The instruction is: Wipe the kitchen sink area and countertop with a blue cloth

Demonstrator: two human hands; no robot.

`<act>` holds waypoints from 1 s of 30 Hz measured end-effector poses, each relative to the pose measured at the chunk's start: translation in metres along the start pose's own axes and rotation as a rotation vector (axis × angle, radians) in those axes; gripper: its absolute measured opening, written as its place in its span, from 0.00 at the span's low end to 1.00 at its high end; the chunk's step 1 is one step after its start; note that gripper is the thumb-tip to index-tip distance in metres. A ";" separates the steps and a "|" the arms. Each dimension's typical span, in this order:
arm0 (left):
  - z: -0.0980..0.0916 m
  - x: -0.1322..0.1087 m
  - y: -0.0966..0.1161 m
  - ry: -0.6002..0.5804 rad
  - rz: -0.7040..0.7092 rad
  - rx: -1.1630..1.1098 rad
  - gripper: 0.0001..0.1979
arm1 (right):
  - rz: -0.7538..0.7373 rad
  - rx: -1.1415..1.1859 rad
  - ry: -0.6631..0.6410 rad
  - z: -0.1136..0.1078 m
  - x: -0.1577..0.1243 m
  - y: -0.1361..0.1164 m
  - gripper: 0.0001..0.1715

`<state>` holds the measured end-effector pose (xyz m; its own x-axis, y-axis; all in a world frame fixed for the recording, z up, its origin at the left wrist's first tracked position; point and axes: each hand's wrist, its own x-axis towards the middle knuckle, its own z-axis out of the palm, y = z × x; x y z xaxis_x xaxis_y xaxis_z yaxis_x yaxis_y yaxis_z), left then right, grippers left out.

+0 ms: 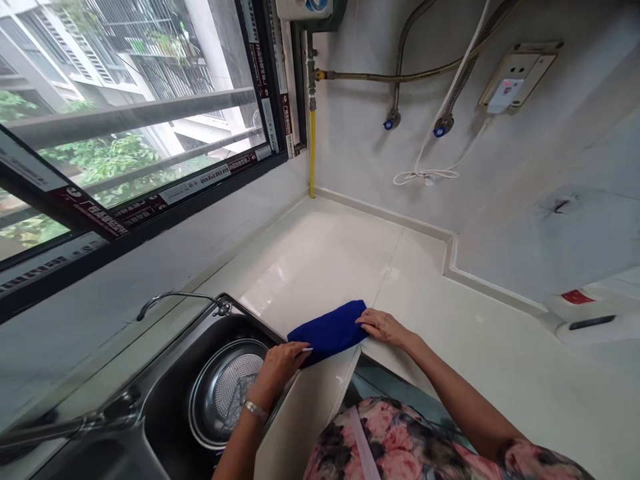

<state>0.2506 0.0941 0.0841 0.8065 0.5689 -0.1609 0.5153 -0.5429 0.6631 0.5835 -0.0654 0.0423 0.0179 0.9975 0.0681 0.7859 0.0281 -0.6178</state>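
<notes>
A folded blue cloth [327, 332] lies on the pale countertop [330, 253] beside the sink's corner. My left hand [283, 365], with a bracelet at the wrist, grips the cloth's left end near the sink rim. At the opposite end, my right hand [383, 327] has its fingers closed on the cloth's edge. Its thumb is mostly hidden.
On the left, the sink [165, 380] holds a metal basin with a perforated strainer [237, 387]. A thin curved faucet [185, 295] rises at its back corner. Hoses and a plugged-in white adapter [505, 95] are on the wall. A window [150, 100] is at upper left.
</notes>
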 end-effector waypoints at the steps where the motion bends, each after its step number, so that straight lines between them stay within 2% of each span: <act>1: -0.009 0.004 0.002 0.010 -0.015 -0.073 0.16 | 0.023 0.035 -0.013 -0.008 0.007 -0.002 0.19; 4: -0.028 0.026 0.003 0.039 -0.073 -0.241 0.16 | 0.187 0.206 0.072 -0.023 0.037 -0.006 0.12; 6: -0.030 0.046 0.001 0.092 -0.131 -0.326 0.19 | 0.300 0.304 0.167 -0.026 0.060 -0.006 0.12; 8: -0.025 0.067 -0.004 0.218 -0.208 -0.430 0.21 | 0.360 0.345 0.244 -0.023 0.080 -0.004 0.19; 10: -0.015 0.082 -0.010 0.401 -0.278 -0.508 0.23 | 0.409 0.351 0.334 -0.018 0.091 0.001 0.26; 12: -0.006 0.089 -0.017 0.556 -0.331 -0.534 0.27 | 0.453 0.340 0.424 -0.011 0.091 0.005 0.30; 14: 0.000 0.086 -0.024 0.626 -0.353 -0.509 0.28 | 0.456 0.319 0.454 -0.004 0.081 0.007 0.30; 16: 0.002 0.080 -0.030 0.620 -0.331 -0.447 0.25 | 0.416 0.302 0.424 0.006 0.065 0.007 0.28; 18: 0.002 0.075 -0.035 0.577 -0.292 -0.360 0.23 | 0.311 0.222 0.369 0.016 0.051 0.006 0.27; 22: 0.001 0.079 -0.034 0.471 -0.220 -0.149 0.23 | 0.059 -0.098 0.244 0.033 0.042 0.009 0.26; 25: -0.001 0.090 -0.029 0.383 -0.198 -0.004 0.24 | 0.012 -0.186 0.226 0.037 0.049 0.017 0.20; 30: -0.012 0.104 -0.026 0.265 -0.272 0.148 0.24 | 0.002 -0.092 0.255 0.028 0.060 0.033 0.18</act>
<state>0.3176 0.1745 0.0586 0.5423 0.8330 -0.1093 0.7514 -0.4227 0.5067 0.5930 -0.0027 0.0040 0.1651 0.9489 0.2690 0.8382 0.0088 -0.5454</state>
